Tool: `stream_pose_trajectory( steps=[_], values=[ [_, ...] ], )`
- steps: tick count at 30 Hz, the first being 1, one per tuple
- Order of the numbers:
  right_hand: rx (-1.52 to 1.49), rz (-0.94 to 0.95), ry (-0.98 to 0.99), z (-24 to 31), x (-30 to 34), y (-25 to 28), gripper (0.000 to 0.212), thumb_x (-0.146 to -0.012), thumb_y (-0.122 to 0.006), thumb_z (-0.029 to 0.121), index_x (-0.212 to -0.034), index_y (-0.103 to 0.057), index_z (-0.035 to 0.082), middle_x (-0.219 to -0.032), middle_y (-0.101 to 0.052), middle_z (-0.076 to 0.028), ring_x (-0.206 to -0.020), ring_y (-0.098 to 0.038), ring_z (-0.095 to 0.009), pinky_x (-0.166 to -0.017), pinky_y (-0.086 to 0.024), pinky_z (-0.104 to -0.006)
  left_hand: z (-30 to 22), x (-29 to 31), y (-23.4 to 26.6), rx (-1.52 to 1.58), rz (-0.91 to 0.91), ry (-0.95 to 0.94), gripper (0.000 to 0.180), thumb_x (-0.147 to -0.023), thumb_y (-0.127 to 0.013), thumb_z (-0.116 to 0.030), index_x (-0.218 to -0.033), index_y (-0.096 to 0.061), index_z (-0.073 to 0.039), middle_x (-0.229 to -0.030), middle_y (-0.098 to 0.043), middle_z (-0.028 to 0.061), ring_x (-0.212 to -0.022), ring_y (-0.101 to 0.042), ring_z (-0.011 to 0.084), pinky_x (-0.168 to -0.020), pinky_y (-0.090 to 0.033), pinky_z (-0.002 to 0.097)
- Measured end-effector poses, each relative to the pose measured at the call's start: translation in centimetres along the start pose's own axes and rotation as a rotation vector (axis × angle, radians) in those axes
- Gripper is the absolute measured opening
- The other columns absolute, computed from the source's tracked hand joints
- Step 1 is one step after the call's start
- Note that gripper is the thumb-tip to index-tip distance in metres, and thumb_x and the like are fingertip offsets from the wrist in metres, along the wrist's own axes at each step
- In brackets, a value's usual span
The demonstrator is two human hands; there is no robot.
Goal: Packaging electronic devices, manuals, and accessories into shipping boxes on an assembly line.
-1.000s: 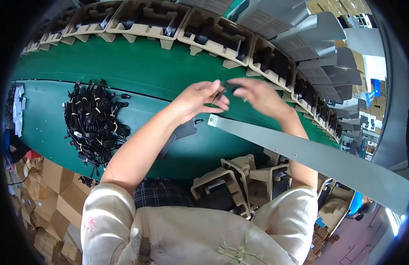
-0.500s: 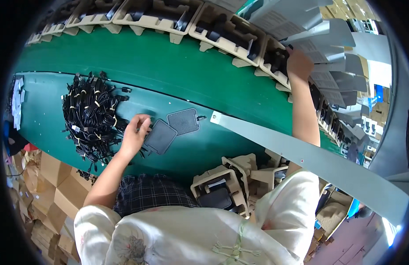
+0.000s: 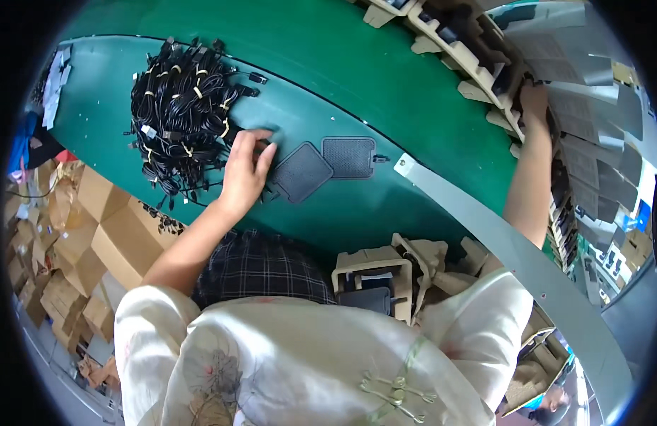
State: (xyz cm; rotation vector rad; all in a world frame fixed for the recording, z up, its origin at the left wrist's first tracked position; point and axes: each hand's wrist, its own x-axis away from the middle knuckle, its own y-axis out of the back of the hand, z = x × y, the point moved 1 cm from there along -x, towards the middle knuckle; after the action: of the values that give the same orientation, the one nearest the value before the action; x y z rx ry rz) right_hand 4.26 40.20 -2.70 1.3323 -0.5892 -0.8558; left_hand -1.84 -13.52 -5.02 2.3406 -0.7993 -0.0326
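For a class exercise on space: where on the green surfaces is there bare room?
Bare: the far green strip, between black cable pile and upper-right trays; the near worktop patch, between flat dark pads and lower trays. Crowded: the cable pile beside the left hand, and the trays around the right hand.

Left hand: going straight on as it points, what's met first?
Nothing close, it seems: the left hand would pass over green tabletop, right of the black cable bundle; height above it is unclear.

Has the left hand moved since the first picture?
Yes: the left hand moved left, away from the grey bar, to beside the black cables.
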Motion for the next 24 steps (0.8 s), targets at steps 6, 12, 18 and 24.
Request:
stream_pose_trajectory(
  steps=[6,12,18,24],
  values=[
    [-0.266,-0.109,0.074,-3.2,1.4,-2.0,0.038,-0.085,-0.047,0.032,-0.099,-0.054,-0.003,-0.095,-0.059,-0.025,-0.092,-0.056,-0.039,-0.075,-0.044,-0.0442,-1.6,1.0,-0.7,-0.433,0.016,-0.227,0.046,-0.074,-0.066,-0.02,-0.111,-0.046,-0.002,-0.105,-0.048,0.0136,-0.095,-0.049,0.0278,-0.08,-0.042,0.0341],
    [0.421,-0.077,0.157,0.0,2.7,1.0,0.029,-0.085,-0.048,0.033,-0.101,-0.058,0.011,-0.103,-0.058,-0.018,-0.091,-0.056,-0.036,-0.075,-0.045,-0.0423,-1.5,1.8,-4.5,-0.567,0.177,-0.219,0.048,-0.072,-0.066,-0.027,-0.109,-0.049,-0.003,-0.099,-0.053,0.0163,-0.092,-0.052,0.031,-0.077,-0.044,0.0369],
    [0.022,0.069,0.256,2.9,5.9,6.8,0.034,-0.085,-0.05,0.036,-0.107,-0.058,0.011,-0.1,-0.062,-0.011,-0.079,-0.057,-0.021,-0.07,-0.046,-0.0331,-5.1,-1.5,-1.8,-0.312,0.373,-0.176,0.031,-0.076,-0.063,-0.021,-0.099,-0.056,-0.001,-0.082,-0.06,0.0194,-0.079,-0.058,0.033,-0.068,-0.046,0.0368],
    [-0.918,0.969,0.361,11.3,14.5,11.3,0.03,-0.087,-0.052,0.028,-0.107,-0.056,0.006,-0.084,-0.064,-0.001,-0.061,-0.046,-0.005,-0.055,-0.035,-0.0188,-14.8,-8.2,-2.4,0.509,0.211,-0.116,0.019,-0.086,-0.054,-0.014,-0.095,-0.055,0.002,-0.077,-0.063,0.0111,-0.075,-0.062,0.018,-0.068,-0.047,0.0297]
  ],
)
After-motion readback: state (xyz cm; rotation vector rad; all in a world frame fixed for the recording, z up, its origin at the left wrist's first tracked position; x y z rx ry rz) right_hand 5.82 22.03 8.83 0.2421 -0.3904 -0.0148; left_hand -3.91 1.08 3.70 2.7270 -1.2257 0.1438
